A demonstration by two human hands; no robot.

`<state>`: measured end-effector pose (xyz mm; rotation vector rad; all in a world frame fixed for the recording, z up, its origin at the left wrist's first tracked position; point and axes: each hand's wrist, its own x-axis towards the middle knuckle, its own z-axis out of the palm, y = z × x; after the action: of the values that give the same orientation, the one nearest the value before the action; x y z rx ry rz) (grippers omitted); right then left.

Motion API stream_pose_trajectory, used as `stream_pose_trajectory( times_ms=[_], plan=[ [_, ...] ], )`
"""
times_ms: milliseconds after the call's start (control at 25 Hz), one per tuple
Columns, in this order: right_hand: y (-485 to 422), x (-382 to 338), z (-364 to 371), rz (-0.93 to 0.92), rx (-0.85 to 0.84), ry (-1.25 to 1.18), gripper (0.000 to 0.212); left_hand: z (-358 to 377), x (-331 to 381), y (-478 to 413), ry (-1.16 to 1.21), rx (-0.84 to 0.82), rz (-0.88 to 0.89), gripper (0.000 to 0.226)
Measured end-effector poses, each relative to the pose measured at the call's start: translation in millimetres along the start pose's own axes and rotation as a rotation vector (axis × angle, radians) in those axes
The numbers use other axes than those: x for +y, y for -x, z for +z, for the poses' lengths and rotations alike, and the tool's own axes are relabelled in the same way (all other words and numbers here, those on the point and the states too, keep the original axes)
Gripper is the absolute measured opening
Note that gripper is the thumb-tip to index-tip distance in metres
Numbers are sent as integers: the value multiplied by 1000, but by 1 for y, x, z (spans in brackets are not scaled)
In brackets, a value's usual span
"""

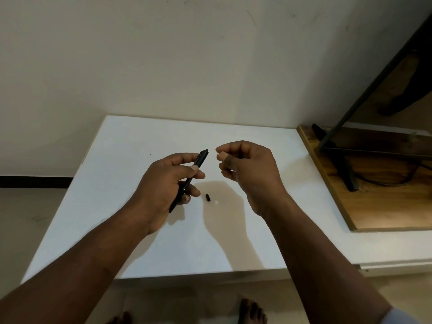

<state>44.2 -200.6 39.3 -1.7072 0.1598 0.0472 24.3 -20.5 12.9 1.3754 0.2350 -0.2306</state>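
My left hand grips a black pen above the white table, with the pen's push-button end pointing up and to the right. The pen's lower end sticks out below my palm. My right hand hovers just right of the pen's top, fingers curled, thumb and forefinger close together; I cannot tell whether anything small sits between them. A small black pen part lies on the table between my hands, and a tiny white bit lies beside it.
A wooden board lies on the table's right side and carries a black metal stand and a cable. The wall is close behind the table. My bare feet show on the floor below the table's front edge.
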Motion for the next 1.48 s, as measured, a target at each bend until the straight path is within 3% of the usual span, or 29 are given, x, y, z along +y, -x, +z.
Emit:
stream_pose_trajectory(
  times_ms=[160, 360, 680, 1480],
  plan=[
    [0, -4, -1, 100, -6, -242, 16, 2, 0, 3, -77, -23, 85, 20],
    [-1, -4, -1, 76, -61, -274, 10, 3, 2, 6, -118, -26, 168, 19],
    [-2, -4, -2, 85, -177, -402, 17, 4, 4, 6, -114, -14, 196, 19],
    [-2, -2, -1, 13, -168, -269, 15, -1, 7, 6, -128, -41, 236, 22]
  ],
)
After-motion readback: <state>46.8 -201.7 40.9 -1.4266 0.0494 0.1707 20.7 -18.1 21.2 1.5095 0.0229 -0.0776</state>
